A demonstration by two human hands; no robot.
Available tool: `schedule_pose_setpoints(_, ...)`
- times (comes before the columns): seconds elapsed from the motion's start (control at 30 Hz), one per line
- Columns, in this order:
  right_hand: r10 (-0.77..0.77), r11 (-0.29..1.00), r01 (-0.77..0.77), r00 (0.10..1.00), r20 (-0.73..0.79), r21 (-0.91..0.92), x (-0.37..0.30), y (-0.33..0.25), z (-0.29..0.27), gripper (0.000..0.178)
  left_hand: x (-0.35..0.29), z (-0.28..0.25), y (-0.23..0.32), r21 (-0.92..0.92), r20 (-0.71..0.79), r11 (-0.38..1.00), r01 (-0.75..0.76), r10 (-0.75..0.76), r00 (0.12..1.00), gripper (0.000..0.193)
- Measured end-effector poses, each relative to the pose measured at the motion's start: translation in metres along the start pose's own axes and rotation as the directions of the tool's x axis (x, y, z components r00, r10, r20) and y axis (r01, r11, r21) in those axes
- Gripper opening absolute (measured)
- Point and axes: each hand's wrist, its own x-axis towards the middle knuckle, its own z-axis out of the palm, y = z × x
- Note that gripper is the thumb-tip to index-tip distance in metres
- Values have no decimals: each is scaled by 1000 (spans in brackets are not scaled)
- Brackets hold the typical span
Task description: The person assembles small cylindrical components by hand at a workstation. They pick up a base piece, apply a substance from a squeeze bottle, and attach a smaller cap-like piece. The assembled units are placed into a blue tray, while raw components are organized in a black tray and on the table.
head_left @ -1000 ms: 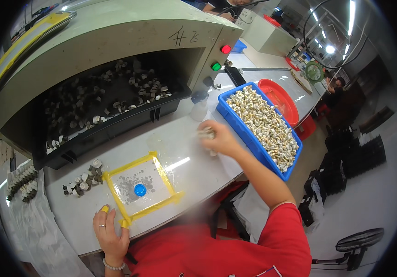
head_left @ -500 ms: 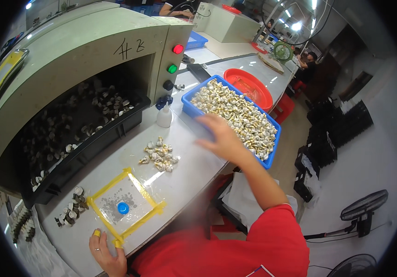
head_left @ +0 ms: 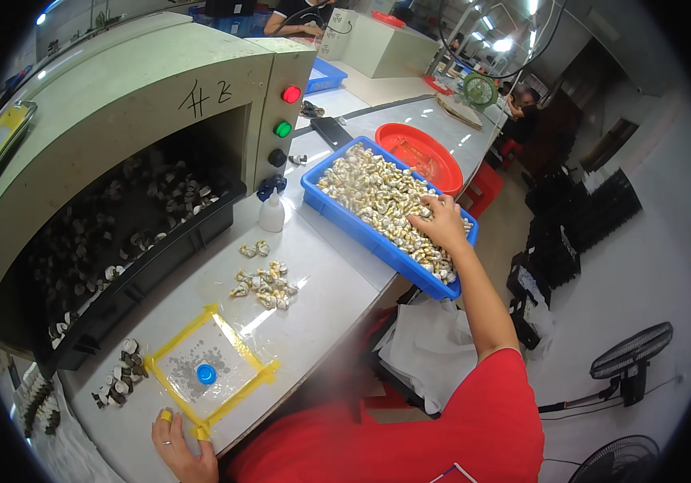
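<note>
My right hand [head_left: 444, 224] reaches over the right part of a blue plastic bin [head_left: 353, 219] heaped with small white-and-gold metal-looking pieces [head_left: 386, 193]. Its fingers are apart and touch the top of the heap. At the near table edge my left hand [head_left: 182, 452] lies flat, yellow tape round two fingertips and a ring on one finger. Just beyond it is a square of yellow tape [head_left: 167, 338] around a clear sheet, with a small blue cap [head_left: 206, 373] on it. A loose pile of the white-and-gold pieces [head_left: 265, 283] lies between that square and the bin.
A pale green machine [head_left: 144, 72] with a dark opening stands at the left, a black tray [head_left: 193, 245] of dark-and-white pieces at its mouth. Nearby are a white squeeze bottle [head_left: 271, 213], more dark-and-white pieces [head_left: 122, 374] and a red round tray [head_left: 442, 165]. Fans stand at the right.
My right hand has moved right, from above the bin's near side onto the pieces. Two or so pieces now lie apart beyond the loose pile. My left hand stays in place.
</note>
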Motion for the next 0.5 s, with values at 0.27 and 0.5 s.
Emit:
schedule_pose_setpoints(0.27, -74, 993, 80, 994, -77, 82, 4, -23, 8, 50, -12, 5, 0, -46, 33, 992, 118, -117, 993, 45)
schedule_pose_setpoints(0.5, -205, 965, 230, 962, -180, 130, 6, -8, 15, 40, -9, 2, 4, -84, 25, 990, 117, -116, 993, 45)
